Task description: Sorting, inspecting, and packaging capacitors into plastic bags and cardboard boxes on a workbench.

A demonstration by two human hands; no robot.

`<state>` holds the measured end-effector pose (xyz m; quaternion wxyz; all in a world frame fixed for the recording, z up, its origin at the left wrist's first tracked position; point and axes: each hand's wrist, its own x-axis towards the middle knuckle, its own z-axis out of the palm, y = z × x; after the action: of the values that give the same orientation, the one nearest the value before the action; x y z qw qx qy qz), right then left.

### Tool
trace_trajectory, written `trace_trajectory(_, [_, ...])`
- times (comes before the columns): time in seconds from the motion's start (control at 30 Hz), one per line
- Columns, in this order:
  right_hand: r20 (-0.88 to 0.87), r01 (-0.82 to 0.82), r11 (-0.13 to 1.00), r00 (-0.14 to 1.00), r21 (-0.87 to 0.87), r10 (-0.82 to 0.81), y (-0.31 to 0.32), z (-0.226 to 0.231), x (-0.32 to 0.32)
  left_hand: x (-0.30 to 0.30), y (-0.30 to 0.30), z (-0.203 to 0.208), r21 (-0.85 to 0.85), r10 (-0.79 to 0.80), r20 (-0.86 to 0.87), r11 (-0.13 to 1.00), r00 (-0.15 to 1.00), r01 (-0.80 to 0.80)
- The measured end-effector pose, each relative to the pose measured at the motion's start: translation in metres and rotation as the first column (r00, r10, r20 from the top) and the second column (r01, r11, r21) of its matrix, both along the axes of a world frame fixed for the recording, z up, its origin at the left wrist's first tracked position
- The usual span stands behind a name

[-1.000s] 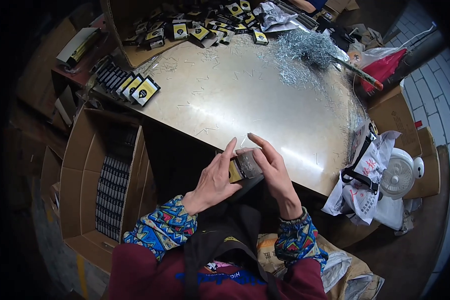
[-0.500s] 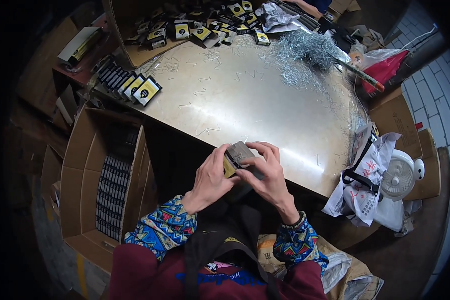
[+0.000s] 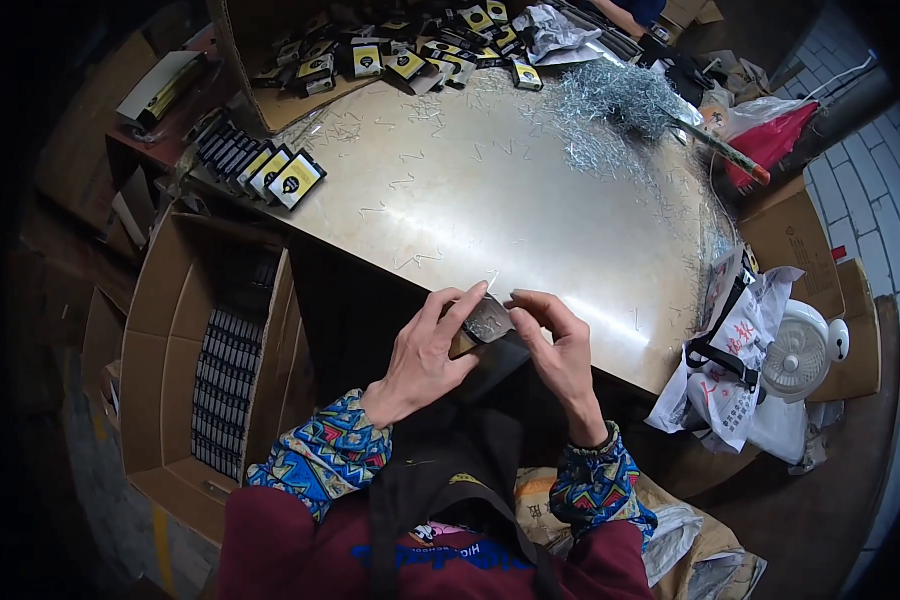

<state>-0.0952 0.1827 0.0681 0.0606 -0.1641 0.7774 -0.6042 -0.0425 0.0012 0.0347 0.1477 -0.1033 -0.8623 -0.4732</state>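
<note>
My left hand [image 3: 422, 345] is closed around a small yellow-and-black cardboard box [image 3: 463, 342] just off the table's near edge. On the grey side of the box lie several thin metal pins [image 3: 486, 322]. Beside the box's right edge is my right hand [image 3: 558, 345]; its thumb and forefinger are curled and a little apart, with nothing visible between them. Whether the thumb touches the box's edge is hard to make out. A few bent wire pins [image 3: 417, 260] are scattered on the metal-topped table [image 3: 530, 225] beyond my hands.
Closed boxes [image 3: 295, 178] stand in a leaning row at the table's left. Below them, an open carton [image 3: 157, 400] holds packed boxes. More small boxes [image 3: 405, 64] are heaped at the back, near a pile of wire pins [image 3: 610, 103]. A white fan [image 3: 798, 345] stands right.
My right hand has come off the box and moved slightly right, its fingers parting. The box is tilted differently in my left hand, with its pins more exposed.
</note>
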Motion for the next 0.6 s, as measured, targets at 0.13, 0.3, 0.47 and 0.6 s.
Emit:
trace_trajectory(0.13, [0.031, -0.125, 0.984, 0.992, 0.128, 0.122, 0.002, -0.004, 0.001, 0.002, -0.001, 0.003, -0.152, -0.066, 0.037, 0.986, 0.997, 0.071])
trace_trajectory(0.3, [-0.076, 0.026, 0.943, 0.997, 0.331, -0.001, 0.005, -0.006, -0.010, 0.000, 0.002, 0.001, -0.105, -0.036, -0.097, 0.994, 0.995, 0.026])
trace_trajectory(0.47, [0.167, -0.014, 0.991, 0.986, 0.135, -0.009, 0.000, -0.003, -0.008, -0.001, -0.001, 0.004, -0.109, 0.003, 0.152, 0.994, 0.988, 0.014])
trace_trajectory(0.6, [-0.101, 0.130, 0.991, 0.986, -0.017, -0.131, -0.001, -0.014, 0.002, 0.001, 0.004, 0.001, 0.046, 0.091, 0.169, 0.994, 0.981, -0.100])
